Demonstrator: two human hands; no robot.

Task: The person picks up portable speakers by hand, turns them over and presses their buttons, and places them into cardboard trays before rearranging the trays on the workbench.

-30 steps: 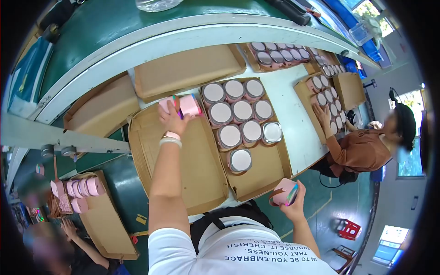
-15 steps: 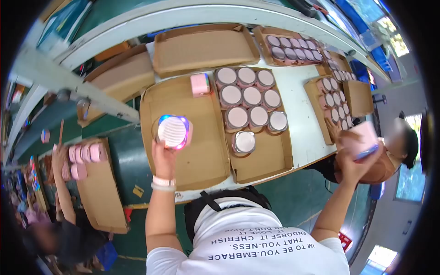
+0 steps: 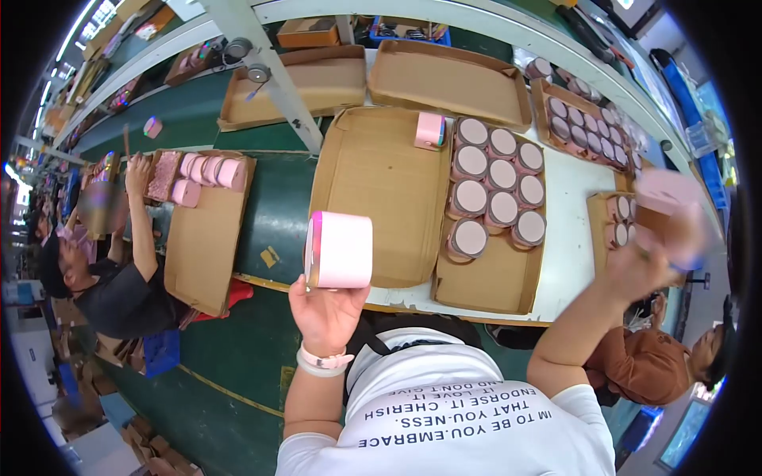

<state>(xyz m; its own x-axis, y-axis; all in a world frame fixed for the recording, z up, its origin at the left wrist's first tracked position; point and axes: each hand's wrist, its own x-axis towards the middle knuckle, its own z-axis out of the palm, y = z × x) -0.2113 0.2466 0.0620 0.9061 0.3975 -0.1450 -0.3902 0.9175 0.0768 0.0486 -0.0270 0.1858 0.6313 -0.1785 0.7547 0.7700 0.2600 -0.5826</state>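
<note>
My left hand [image 3: 327,317] grips a pink cube-shaped speaker [image 3: 341,250] from below. Its smooth side faces me and coloured light shows along its left edge. Motion blurs my right hand [image 3: 639,274], which is raised at the right and holds another pink speaker [image 3: 675,206]. Beneath my left hand's speaker lies a cardboard tray [image 3: 381,182], with a single pink speaker [image 3: 430,130] at its far right corner. In the adjoining tray [image 3: 492,289], several pink speakers [image 3: 502,174] stand in rows with round faces up.
Cardboard trays [image 3: 448,79] line the back of the white table [image 3: 567,182]. More speakers fill a tray [image 3: 587,131] at the far right. A metal post [image 3: 278,87] rises at the back. One co-worker [image 3: 127,270] works at the left, another person [image 3: 647,357] sits at the right.
My left hand has turned its speaker from the lit round face to a smooth side. My right hand has moved its speaker up and outward. The view has swung left.
</note>
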